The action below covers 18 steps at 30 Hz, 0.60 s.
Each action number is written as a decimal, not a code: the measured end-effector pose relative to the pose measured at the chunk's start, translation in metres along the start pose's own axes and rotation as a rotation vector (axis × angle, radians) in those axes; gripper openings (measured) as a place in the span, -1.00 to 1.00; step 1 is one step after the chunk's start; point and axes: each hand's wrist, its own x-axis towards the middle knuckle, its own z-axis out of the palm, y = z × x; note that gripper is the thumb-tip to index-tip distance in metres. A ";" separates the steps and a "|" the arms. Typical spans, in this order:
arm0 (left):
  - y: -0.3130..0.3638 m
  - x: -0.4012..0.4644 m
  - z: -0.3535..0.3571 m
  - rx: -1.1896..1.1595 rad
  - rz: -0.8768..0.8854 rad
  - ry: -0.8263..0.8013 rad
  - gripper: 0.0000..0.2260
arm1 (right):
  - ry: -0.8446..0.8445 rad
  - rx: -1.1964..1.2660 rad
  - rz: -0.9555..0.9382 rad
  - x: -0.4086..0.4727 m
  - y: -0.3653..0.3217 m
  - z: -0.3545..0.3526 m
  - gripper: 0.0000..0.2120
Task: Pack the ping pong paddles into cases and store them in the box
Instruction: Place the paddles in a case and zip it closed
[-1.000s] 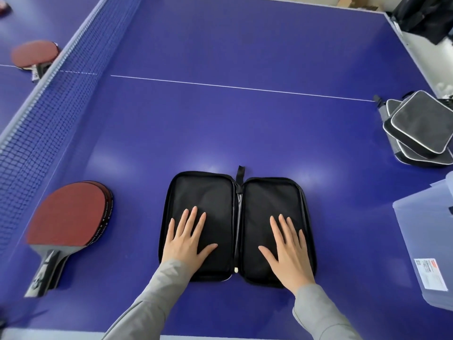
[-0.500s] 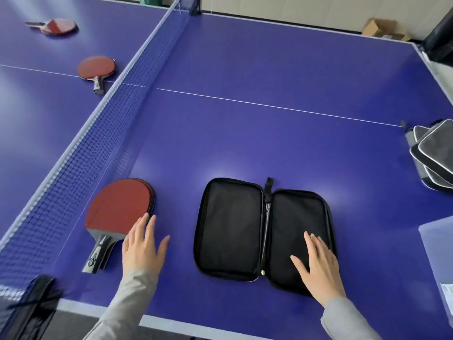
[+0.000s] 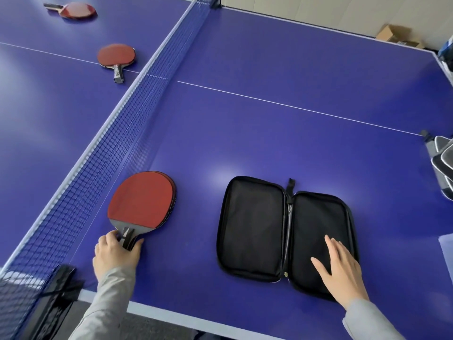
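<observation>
Grey cases [image 3: 443,165] are getting cut off at the table's right edge. The left hand [image 3: 115,252] is gripping the stacked red paddles [image 3: 143,201] by their handles beside the net [image 3: 103,153]. The right hand [image 3: 342,269] is lying flat, fingers spread, on the open black case [image 3: 255,229].

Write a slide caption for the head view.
Left hand grips stacked paddles; right hand rests on open case.
</observation>
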 end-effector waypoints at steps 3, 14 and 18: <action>0.000 0.004 0.005 -0.044 -0.043 0.018 -0.59 | 0.001 -0.003 0.013 0.001 -0.002 0.000 -0.33; -0.013 0.015 0.011 -0.153 -0.073 0.021 -0.68 | 0.000 -0.011 0.045 0.005 -0.010 0.003 -0.35; -0.012 0.017 0.010 -0.162 -0.088 0.022 -0.70 | 0.001 -0.020 0.045 0.006 -0.010 0.005 -0.36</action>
